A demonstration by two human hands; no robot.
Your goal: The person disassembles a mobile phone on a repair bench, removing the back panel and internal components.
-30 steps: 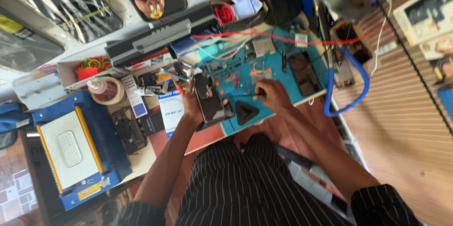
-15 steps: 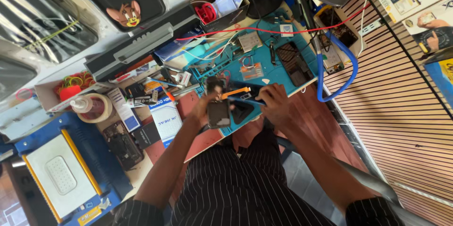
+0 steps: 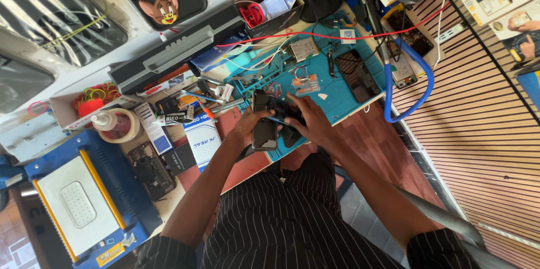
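Change: phone (image 3: 264, 125) and both hands sit lower-left on mat vs. 1 s ago, now at its near edge.
Phone: dark, upright, over teal mat (image 3: 343, 97) edge.
L hand (image 3: 250, 125): clamped on phone.
R hand (image 3: 309, 123): pinching thin blue tool (image 3: 279, 121), tip at phone's side.
Hands: close together.
Surrounds: tape roll (image 3: 121, 125) left; blue hose (image 3: 419, 86) right.

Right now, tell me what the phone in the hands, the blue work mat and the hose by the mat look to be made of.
Phone: dark glossy back, likely glass or polished plastic; it shows reflections.
Work mat: matte teal, probably silicone rubber, with moulded compartments.
Hose: smooth blue flexible plastic or rubber; it bends in a curve.
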